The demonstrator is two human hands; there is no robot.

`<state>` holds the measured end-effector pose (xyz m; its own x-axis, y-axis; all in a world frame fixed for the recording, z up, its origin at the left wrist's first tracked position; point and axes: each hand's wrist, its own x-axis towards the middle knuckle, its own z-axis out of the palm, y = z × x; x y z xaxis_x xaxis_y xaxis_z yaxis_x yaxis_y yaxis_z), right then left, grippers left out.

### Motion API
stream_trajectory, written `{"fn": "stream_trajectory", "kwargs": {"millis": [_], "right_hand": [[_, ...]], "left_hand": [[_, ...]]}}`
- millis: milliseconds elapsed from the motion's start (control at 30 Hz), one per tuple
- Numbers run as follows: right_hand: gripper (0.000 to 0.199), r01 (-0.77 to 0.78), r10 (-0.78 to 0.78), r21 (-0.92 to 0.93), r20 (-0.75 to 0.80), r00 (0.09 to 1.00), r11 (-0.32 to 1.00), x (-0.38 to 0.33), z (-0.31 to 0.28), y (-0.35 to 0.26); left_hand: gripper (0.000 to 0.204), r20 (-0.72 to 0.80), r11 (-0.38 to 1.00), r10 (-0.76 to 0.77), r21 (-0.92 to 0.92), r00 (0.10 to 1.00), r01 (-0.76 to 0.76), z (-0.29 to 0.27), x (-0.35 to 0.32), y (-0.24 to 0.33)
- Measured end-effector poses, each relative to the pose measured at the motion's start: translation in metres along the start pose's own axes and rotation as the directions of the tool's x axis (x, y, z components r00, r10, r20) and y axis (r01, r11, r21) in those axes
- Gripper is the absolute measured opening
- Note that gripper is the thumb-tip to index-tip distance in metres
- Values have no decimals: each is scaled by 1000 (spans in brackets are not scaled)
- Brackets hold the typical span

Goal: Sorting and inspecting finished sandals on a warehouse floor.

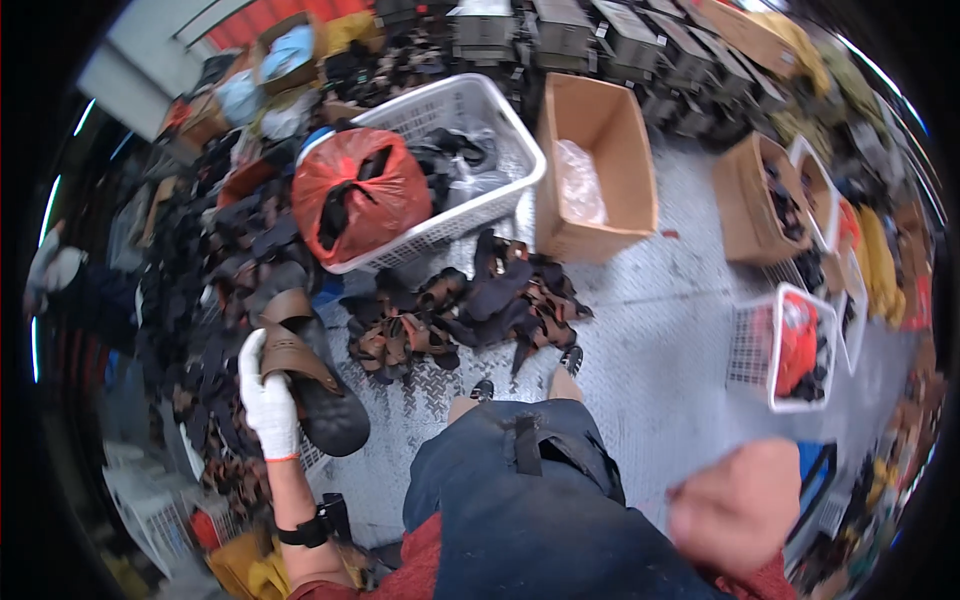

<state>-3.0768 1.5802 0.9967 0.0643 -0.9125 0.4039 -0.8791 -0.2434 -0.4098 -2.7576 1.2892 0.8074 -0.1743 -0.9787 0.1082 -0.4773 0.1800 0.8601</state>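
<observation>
My left hand (268, 398), in a white glove, grips a brown-strapped sandal (335, 412) with a dark sole by its strap. A large heap of dark shoes and sandals (225, 350) lies beside and behind it on the left. My right hand (735, 505) is bare and hangs at the lower right, away from the footwear. Motion blur smears its fingers, and nothing is seen in it. On the metal floor in front of my feet lies a smaller pile of brown and black sandals (470, 310).
Ahead stands a white plastic basket (525, 165) with a red plastic bag (360, 190) on it. Beside it is an open cardboard box (600, 240) holding clear plastic. On the right are another carton (740, 205) and a smaller white basket (750, 345). Grey crates (565, 35) line the back.
</observation>
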Motion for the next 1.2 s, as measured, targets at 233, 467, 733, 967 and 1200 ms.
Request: {"fn": "stream_trajectory", "kwargs": {"millis": [233,467,733,967,1200], "right_hand": [[21,-323,289,46,344,894,945,-52,22,162],[15,-288,220,59,505,834,956,-18,9,242],[18,-265,109,142,660,743,954,33,59,246],[20,-406,152,72,857,493,911,5,167,313],[25,-442,148,-18,954,261,897,-90,301,433]], "left_hand": [[41,20,553,-386,805,922,214,11,-117,-32],[43,-188,191,-882,696,431,693,26,-322,-85],[40,-57,-96,-995,407,-80,908,69,-440,-102],[42,-85,255,-953,286,289,924,75,-438,-146],[46,-195,341,-873,411,447,845,113,-362,-60]]}}
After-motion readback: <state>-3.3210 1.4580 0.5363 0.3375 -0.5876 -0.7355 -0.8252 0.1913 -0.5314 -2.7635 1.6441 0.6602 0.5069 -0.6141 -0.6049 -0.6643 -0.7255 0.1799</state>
